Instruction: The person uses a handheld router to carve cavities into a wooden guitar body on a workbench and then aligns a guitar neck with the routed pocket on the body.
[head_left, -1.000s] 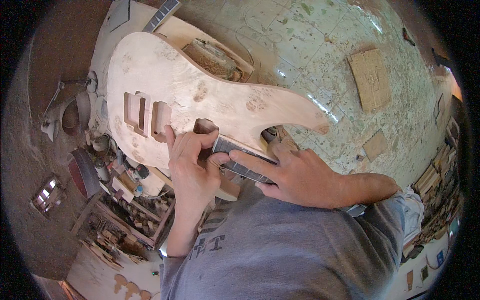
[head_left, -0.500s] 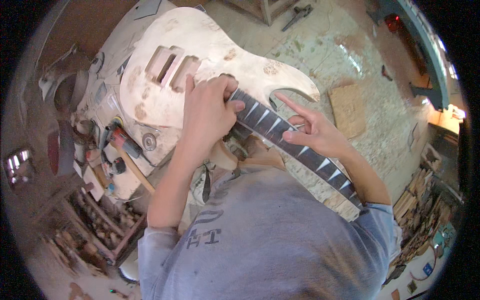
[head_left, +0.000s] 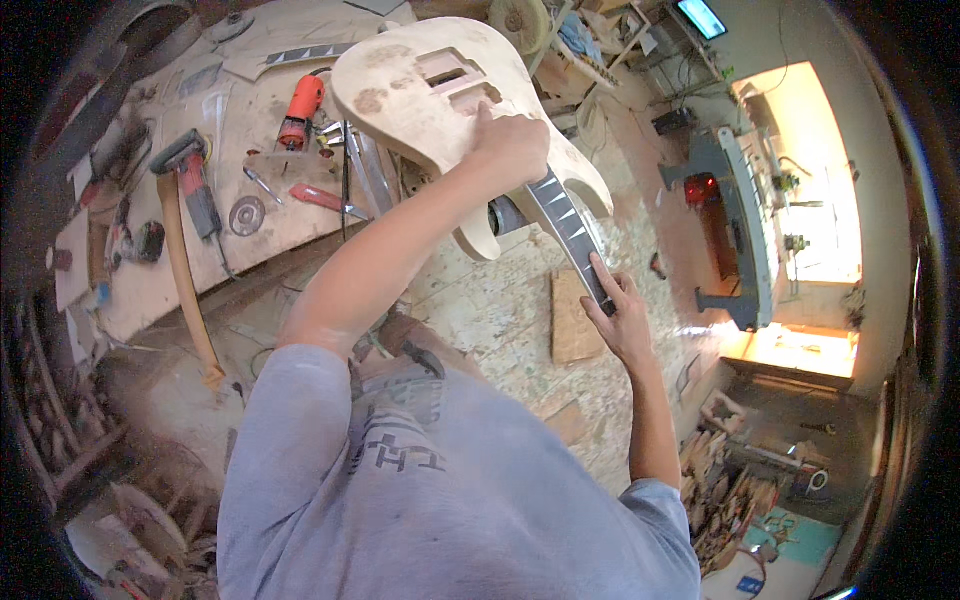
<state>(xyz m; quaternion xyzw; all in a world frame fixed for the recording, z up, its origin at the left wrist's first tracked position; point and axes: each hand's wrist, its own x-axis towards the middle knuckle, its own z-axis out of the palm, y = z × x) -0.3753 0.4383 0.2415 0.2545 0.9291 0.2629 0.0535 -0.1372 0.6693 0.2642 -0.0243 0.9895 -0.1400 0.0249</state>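
Observation:
An unfinished electric guitar body (head_left: pixel 395 88) of pale bare wood, with routed pickup cavities and brown patches, tilts at the upper middle. From it a neck (head_left: pixel 563 222) with a dark fingerboard and white triangular inlays runs down to the right. My left hand (head_left: pixel 515 150) is closed over the neck where it meets the body; most of its fingers are hidden on the far side. Lower down, my right hand (head_left: pixel 622 312) grips the neck's far end between thumb and fingers.
The workbench (head_left: pixel 130 290) at left carries an orange power tool (head_left: pixel 302 105), a red-and-grey grinder (head_left: pixel 197 190), a red-handled knife (head_left: pixel 318 198), a metal disc (head_left: pixel 247 215) and another inlaid fingerboard (head_left: pixel 312 53). A wooden board (head_left: pixel 575 335) lies on the floor. A grey machine (head_left: pixel 740 230) stands at right.
The guitar has moved away from my body and its neck now points more steeply downward. My right hand, earlier with a finger extended beside the neck, has closed on its end. The view has shifted.

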